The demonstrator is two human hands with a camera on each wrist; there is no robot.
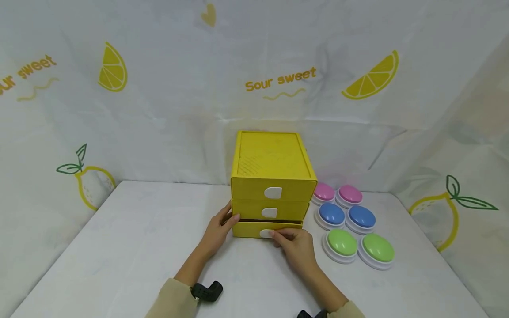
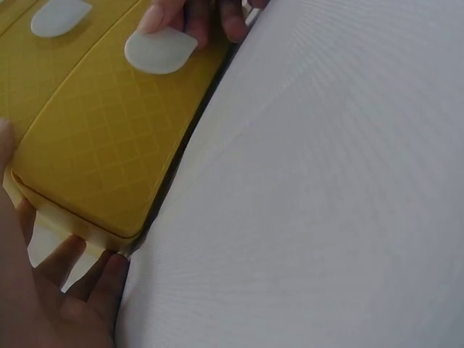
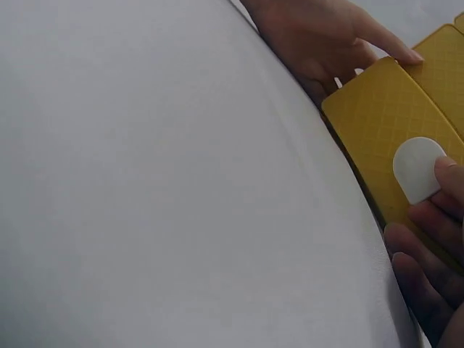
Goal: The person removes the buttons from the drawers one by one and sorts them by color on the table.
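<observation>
A yellow three-drawer box stands in the middle of the table, with white tabs on its drawer fronts. My left hand rests against its lower left side, thumb on the front near the corner and fingers along the side wall. With thumb and fingers, my right hand pinches the white tab of the bottom drawer. A dark gap shows above that drawer, so it stands slightly pulled out. What it contains is hidden. The two upper drawers are closed.
To the right of the box sit several round push buttons on white bases: pink, blue and green. A white cloth with lemon prints hangs behind the white table.
</observation>
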